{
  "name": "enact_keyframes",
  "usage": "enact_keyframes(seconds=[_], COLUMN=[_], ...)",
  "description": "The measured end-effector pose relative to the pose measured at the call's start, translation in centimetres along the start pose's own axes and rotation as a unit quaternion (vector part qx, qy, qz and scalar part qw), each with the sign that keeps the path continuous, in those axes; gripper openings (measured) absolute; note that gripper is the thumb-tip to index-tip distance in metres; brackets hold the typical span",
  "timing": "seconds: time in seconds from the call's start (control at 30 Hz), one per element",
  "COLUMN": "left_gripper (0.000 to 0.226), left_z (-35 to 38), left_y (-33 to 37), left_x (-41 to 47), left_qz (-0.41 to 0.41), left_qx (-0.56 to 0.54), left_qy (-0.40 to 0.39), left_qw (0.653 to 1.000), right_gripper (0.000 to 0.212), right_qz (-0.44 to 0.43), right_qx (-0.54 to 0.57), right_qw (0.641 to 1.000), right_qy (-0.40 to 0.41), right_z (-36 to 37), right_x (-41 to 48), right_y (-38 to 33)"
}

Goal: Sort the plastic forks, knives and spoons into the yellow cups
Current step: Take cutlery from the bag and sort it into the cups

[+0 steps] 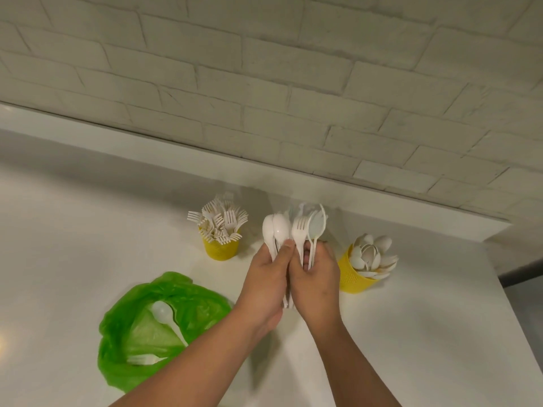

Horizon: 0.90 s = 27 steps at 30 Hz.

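Together upright, left hand (269,277) and right hand (316,279) around cutlery bunch (293,230).

No text, label or number reads anywhere; the yellow cups (221,248) appear plain, perhaps too small to tell.

The single head-worn camera looked forward and steeply down from close above the white worktop (88,218), facing the painted brick wall (264,83) behind it, with wide-angle bending.
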<state>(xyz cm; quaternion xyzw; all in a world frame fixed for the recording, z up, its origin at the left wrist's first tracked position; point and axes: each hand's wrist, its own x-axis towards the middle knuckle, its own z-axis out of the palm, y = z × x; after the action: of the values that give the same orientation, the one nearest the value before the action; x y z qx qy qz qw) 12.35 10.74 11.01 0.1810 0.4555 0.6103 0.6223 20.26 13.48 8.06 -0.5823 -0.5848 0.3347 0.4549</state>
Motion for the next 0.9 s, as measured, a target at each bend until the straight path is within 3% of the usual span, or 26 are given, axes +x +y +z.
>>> enact_keyframes(seconds=[0.1, 0.23, 0.6, 0.9], left_gripper=[0.027, 0.026, 0.024, 0.027], left_z=[-0.5, -1.0, -1.5, -0.6], left_y=[0.0, 0.1, 0.2, 0.2], left_x=[0.1, 0.2, 0.5, -0.4], left_qz=[-0.009, -0.007, 0.044, 0.071], left_qx=[-0.013, -0.015, 0.034, 0.032], left_qy=[0.014, 0.015, 0.017, -0.031], left_qw=[1.0, 1.0, 0.998, 0.996], right_gripper=[0.003, 0.022, 0.034, 0.038], right_qz=[0.028, 0.05, 0.028, 0.049], right_qx=[0.055, 0.147, 0.199, 0.162], right_qw=[0.998, 0.987, 0.977, 0.984], right_qy=[-0.012, -0.05, -0.071, 0.06], right_z=[-0.2, -0.4, -0.5, 0.1], right_x=[0.1, -0.3, -1.2, -1.8], right_y=[0.2, 0.2, -0.4, -0.6])
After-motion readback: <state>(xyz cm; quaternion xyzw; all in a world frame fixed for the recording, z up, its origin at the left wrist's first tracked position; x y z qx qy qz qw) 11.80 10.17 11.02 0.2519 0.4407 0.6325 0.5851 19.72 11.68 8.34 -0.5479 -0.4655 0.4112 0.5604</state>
